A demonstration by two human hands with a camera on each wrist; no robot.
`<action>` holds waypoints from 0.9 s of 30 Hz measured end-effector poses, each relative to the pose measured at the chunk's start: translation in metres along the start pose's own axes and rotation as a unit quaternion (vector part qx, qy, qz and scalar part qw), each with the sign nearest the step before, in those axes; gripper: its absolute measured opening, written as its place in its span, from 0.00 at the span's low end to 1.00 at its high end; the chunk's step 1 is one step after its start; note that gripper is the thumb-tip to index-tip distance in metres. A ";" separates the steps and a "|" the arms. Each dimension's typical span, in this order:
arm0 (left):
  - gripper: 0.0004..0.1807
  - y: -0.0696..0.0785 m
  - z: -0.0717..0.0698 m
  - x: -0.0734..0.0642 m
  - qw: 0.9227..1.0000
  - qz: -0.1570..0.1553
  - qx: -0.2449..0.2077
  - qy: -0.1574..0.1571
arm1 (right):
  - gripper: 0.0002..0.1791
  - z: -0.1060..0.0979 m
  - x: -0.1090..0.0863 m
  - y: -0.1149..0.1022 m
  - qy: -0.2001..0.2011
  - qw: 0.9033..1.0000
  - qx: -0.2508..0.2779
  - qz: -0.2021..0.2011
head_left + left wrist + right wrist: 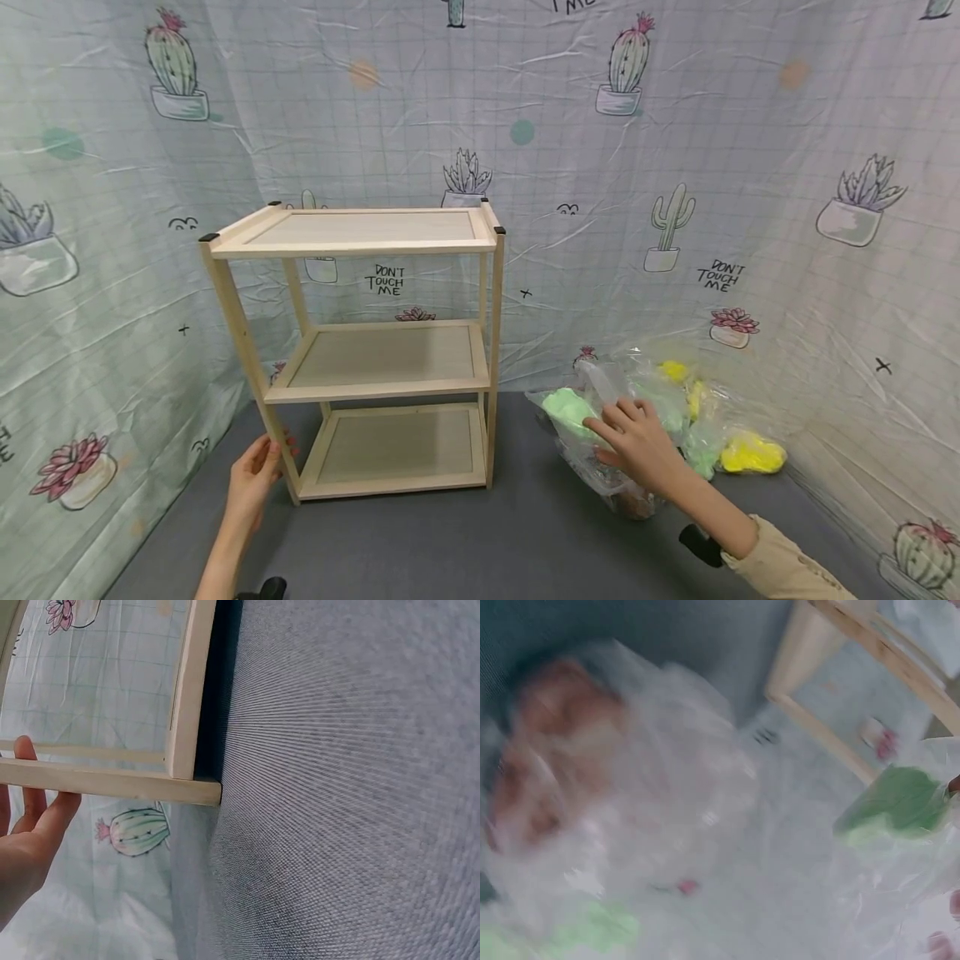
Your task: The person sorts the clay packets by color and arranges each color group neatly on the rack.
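Observation:
A three-tier light wooden shelf (382, 392) stands upright on the grey cloth surface, its corners topped with black caps. My left hand (253, 479) grips its front left post low down; the left wrist view shows the thumb and fingers on opposite sides of that post (112, 781). Over on the right, my right hand (641, 446) is at a clear plastic bag (592, 475), its fingers spread apart. Beside its fingertips is a pale green soft-looking item (566, 408) in the plastic. A brownish item (562, 750) in plastic looks blurred in the right wrist view; its kind is unclear.
Behind the bag lie more plastic-wrapped pieces, including a bright yellow one (752, 452) and a pale green one (702, 446). A cactus-print curtain (570, 167) hangs around the back and both sides. The grey surface (420, 550) runs in front of the shelf.

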State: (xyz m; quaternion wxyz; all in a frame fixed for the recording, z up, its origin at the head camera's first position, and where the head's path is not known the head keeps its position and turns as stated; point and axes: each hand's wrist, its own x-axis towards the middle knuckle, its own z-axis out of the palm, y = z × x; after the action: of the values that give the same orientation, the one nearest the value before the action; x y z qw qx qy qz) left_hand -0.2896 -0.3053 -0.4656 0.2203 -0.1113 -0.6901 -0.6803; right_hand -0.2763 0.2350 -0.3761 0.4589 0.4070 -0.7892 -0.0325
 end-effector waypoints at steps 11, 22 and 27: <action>0.14 0.018 0.009 -0.002 1.000 0.010 -0.010 -0.002 | 0.27 -0.052 0.072 0.041 0.079 0.997 -0.015 0.020; 0.12 0.017 0.010 -0.002 1.000 0.009 0.003 0.001 | 0.19 -0.081 0.131 0.068 0.141 0.989 -0.013 0.051; 0.14 0.016 0.010 -0.002 1.000 0.007 0.002 -0.002 | 0.15 -0.092 0.158 0.074 0.152 0.986 -0.013 0.070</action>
State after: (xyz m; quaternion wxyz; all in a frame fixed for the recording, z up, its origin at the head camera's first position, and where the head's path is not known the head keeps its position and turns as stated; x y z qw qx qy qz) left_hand -0.2824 -0.2940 -0.4515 0.2244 -0.1170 -0.6909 -0.6772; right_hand -0.2919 0.2080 -0.1809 0.5801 0.3449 -0.7360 0.0521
